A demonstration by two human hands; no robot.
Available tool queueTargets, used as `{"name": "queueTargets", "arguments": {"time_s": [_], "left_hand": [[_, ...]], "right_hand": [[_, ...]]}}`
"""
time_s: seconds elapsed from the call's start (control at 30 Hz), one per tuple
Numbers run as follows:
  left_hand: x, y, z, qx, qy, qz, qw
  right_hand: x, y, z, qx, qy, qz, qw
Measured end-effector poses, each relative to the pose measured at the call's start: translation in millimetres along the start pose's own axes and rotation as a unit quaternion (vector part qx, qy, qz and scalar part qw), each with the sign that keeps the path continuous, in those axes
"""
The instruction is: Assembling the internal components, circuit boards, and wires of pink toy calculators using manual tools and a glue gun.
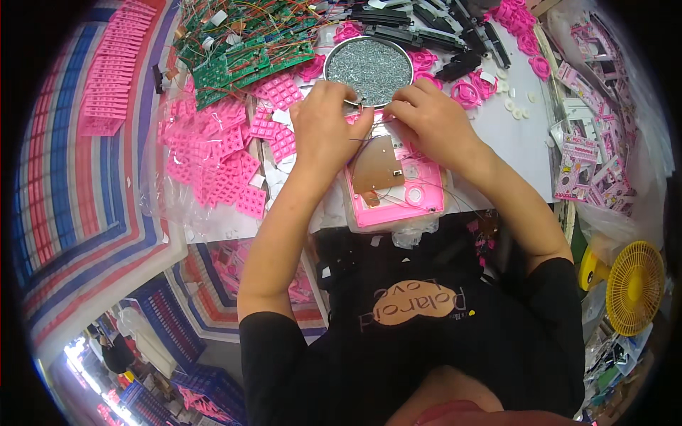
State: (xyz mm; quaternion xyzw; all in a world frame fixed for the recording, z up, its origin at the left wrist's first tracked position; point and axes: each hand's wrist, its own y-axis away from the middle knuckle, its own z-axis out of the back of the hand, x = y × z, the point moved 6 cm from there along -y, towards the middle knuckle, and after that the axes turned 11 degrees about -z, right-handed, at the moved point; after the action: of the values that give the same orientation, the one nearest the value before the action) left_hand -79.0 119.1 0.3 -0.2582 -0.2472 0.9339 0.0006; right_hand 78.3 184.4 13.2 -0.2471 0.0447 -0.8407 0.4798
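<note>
In front of me lies a pink plastic casing [426, 202], open side up, on a clear plastic bag. A brown circuit board [380, 165] with thin wires sits tilted over its left part. My left hand [327, 131] is at the casing's far left corner, thumb and forefinger pinched around something small and dark that I cannot make out. My right hand [440, 128] has its fingers curled together at the casing's far edge; what they hold, if anything, is hidden. Just beyond both hands stands a round metal dish [369, 71] full of small screws.
Green circuit boards [249, 67] with wires lie heaped far left, above pink keypads [213, 149]. Black plastic parts [426, 35] and pink rings [469, 92] lie far right. Printed pink-and-white pieces [590, 142] fill a bag on the right, above a yellow fan [634, 287].
</note>
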Motion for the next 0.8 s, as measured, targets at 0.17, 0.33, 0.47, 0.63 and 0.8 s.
{"name": "queueTargets", "arguments": {"time_s": [0.17,0.33,0.47,0.63,0.8], "left_hand": [[-15,2,2,-0.004,-0.069,-0.069,0.995],[-27,13,7,-0.047,-0.152,-0.144,0.977],[-33,15,12,-0.067,-0.158,-0.160,0.972],[-30,22,15,-0.094,-0.107,-0.144,0.979],[-36,18,17,-0.100,-0.072,-0.162,0.979]], "right_hand": [[-2,-4,-3,-0.009,0.038,0.024,0.999],[-3,-9,-5,-0.023,0.033,0.039,0.998],[-8,-10,-4,-0.032,0.065,0.063,0.995],[7,-10,10,-0.069,0.049,0.097,0.992],[11,-6,5,-0.027,0.060,0.088,0.994]]}}
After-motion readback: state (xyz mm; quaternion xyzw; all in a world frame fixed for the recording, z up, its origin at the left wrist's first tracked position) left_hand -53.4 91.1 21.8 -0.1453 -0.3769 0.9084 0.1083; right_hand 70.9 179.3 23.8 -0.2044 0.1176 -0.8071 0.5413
